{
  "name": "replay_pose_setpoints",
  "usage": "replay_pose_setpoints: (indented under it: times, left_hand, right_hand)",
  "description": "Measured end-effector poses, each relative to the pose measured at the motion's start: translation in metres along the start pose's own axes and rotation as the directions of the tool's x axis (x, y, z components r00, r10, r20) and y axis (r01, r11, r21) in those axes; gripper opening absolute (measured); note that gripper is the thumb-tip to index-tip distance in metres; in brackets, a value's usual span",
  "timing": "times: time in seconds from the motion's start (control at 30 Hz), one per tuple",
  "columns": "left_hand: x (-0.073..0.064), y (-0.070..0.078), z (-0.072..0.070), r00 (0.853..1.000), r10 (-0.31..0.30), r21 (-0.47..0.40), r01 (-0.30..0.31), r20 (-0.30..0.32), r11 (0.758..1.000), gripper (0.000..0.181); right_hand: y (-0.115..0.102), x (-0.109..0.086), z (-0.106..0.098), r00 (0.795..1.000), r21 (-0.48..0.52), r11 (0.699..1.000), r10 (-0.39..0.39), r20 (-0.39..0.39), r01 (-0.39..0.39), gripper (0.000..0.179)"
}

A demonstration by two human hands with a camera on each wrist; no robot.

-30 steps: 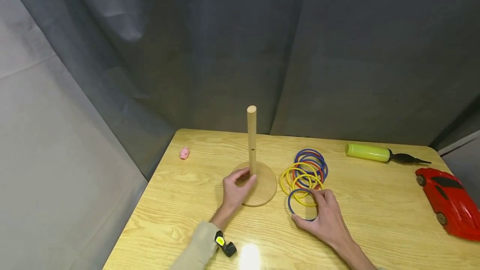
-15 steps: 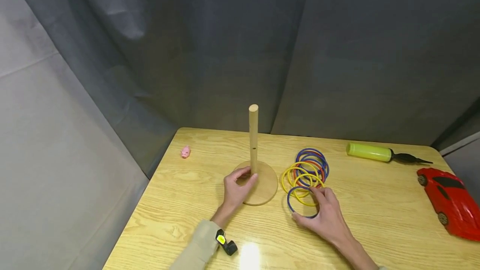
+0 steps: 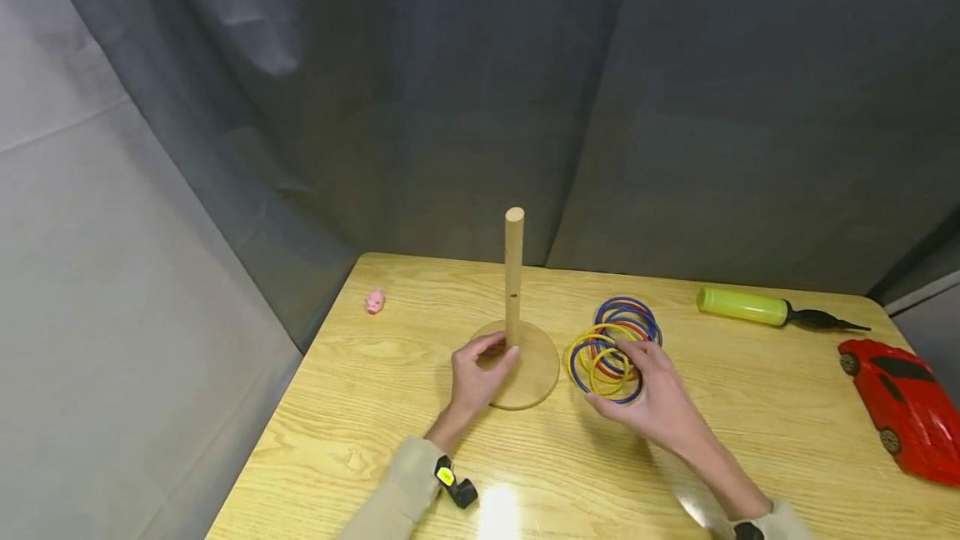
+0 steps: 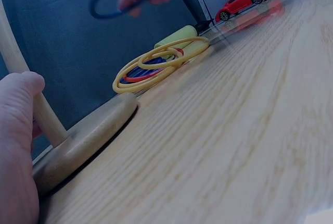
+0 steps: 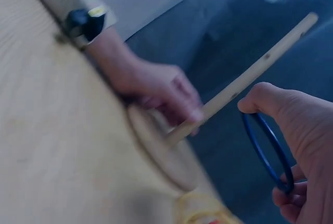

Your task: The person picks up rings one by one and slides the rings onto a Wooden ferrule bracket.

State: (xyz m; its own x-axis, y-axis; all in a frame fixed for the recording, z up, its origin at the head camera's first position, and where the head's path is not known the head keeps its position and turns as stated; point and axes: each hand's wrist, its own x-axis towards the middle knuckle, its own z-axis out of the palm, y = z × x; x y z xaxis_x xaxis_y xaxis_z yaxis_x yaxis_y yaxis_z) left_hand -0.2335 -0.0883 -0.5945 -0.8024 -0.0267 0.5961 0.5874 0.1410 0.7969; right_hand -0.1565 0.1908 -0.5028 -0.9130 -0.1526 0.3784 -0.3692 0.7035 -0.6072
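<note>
My left hand (image 3: 474, 377) holds the foot of an upright wooden peg (image 3: 513, 273), thumb on one side and fingers on the other. The peg stands on a round wooden base (image 3: 538, 373). My right hand (image 3: 658, 397) pinches a blue ring (image 3: 572, 367) between thumb and fingertips. In the left wrist view the ring hangs in the air, well above the tabletop. In the head view it overlaps a loose pile of rings, where a yellow ring (image 4: 118, 81) lies among other yellow, red and blue ones. Nothing is threaded on the peg.
A small pink pig toy (image 3: 375, 301) sits at the back left of the wooden table (image 3: 330, 432). Toward the back right lies a yellow-green hand pump (image 3: 744, 307) with a black nozzle. A red toy car (image 3: 903, 411) stands at the right. Dark curtain (image 3: 450, 107) hangs behind.
My right hand has raised the blue ring off the tabletop, up and slightly toward the back. The left hand has kept its hold at the peg's foot.
</note>
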Motion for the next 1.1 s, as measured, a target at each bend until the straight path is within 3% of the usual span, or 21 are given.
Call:
replay_pose_setpoints:
  times: [0.23, 0.5, 0.77, 0.97, 1.1]
  left_hand:
    - [0.0, -0.002, 0.0, 1.0, 0.019, -0.002, -0.019, 0.012, 1.0, 0.024]
    - [-0.001, 0.0, 0.001, 1.0, -0.019, -0.05, 0.02, 0.007, 0.999, 0.025]
    - [0.005, 0.035, -0.001, 1.0, -0.003, -0.072, 0.005, 0.021, 0.997, 0.026]
    - [0.007, 0.036, -0.002, 0.994, 0.047, -0.055, -0.041, 0.099, 0.998, 0.025]
    - [0.007, 0.036, -0.002, 0.993, 0.073, -0.025, -0.071, 0.096, 0.997, 0.025]
  right_hand:
    - [-0.036, 0.037, -0.041, 0.998, 0.018, 0.998, -0.066, -0.006, 0.067, 0.082]
    - [-0.083, 0.079, -0.082, 0.982, 0.017, 0.983, -0.182, -0.045, 0.183, 0.086]
    - [-0.118, 0.117, -0.101, 0.965, 0.051, 0.967, -0.245, -0.093, 0.25, 0.082]
    - [-0.144, 0.138, -0.109, 0.944, 0.071, 0.945, -0.311, -0.107, 0.32, 0.083]
    - [-0.158, 0.149, -0.104, 0.932, 0.078, 0.93, -0.35, -0.097, 0.358, 0.085]
